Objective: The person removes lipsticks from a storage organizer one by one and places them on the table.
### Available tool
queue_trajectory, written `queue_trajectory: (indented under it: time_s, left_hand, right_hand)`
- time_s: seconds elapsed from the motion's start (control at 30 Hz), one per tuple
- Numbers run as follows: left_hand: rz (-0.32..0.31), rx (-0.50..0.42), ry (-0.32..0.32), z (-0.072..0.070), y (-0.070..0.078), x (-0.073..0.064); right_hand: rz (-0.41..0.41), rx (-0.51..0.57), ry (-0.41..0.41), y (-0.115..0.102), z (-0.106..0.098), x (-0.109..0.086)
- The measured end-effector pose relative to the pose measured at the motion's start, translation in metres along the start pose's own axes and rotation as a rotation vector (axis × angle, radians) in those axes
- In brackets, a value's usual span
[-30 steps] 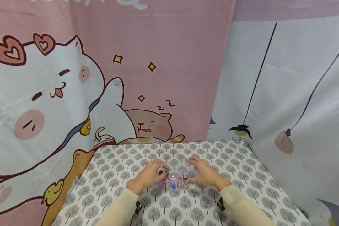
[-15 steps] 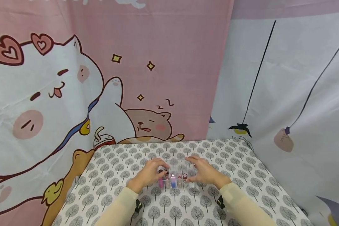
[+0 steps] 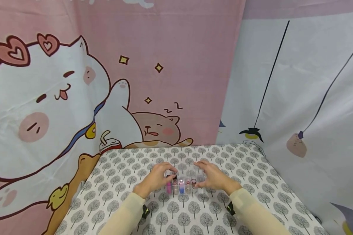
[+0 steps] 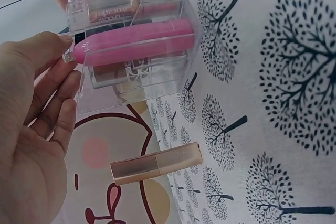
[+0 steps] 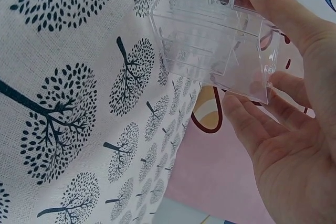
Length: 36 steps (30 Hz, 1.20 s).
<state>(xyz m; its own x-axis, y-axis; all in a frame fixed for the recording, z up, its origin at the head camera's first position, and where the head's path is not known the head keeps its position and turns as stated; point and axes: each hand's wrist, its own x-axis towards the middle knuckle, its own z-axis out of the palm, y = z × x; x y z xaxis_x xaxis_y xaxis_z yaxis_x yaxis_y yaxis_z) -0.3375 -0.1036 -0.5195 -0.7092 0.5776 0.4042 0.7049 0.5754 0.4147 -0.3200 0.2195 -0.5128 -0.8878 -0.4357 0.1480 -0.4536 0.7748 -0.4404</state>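
Observation:
A clear lipstick organizer (image 3: 201, 188) stands on the table between both hands, holding several lipsticks and gloss tubes. A bright pink tube (image 4: 134, 41) fills its left end, with a blue-and-pink tube (image 3: 181, 186) farther along. My left hand (image 3: 156, 178) holds the organizer's left end, thumb and fingertips at the upper rim by the pink tube. At the opposite end, my right hand (image 3: 214, 177) holds it with the thumb at the top front and fingers at the back corner. Beyond the left end stands a rose-gold lipstick (image 4: 157, 163), hidden in the head view.
The table is covered by a white cloth (image 3: 123, 182) printed with grey trees. Behind it hangs a pink cartoon backdrop (image 3: 188, 71), meeting a pale curtain (image 3: 270, 75) at the right.
The head view shifts slightly. Both hands stay at the organizer's ends; the left fingertips sit slightly higher in the picture than before.

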Motion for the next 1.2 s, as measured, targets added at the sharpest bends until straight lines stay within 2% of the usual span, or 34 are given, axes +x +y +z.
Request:
queue_trajectory:
  time_s: [0.27,0.83,1.03,1.2]
  left_hand:
    - [0.002,-0.008,0.024,-0.0021,0.0042,0.0029]
    - [0.06,-0.043,0.121,-0.0039,0.007,0.0065]
    - [0.104,-0.011,0.186,-0.0048,0.0074,0.0074]
    - [0.157,-0.022,0.233,-0.0066,0.0063,0.0055]
  right_hand:
    - [-0.012,-0.002,0.013,0.0028,-0.0026,-0.0004]
    - [-0.018,-0.002,0.011,0.0023,-0.0029,0.0002]
    - [-0.013,0.004,0.007,0.0034,-0.0017,0.0001]
    - [-0.031,0.01,0.002,0.0034,0.0003,-0.0004]
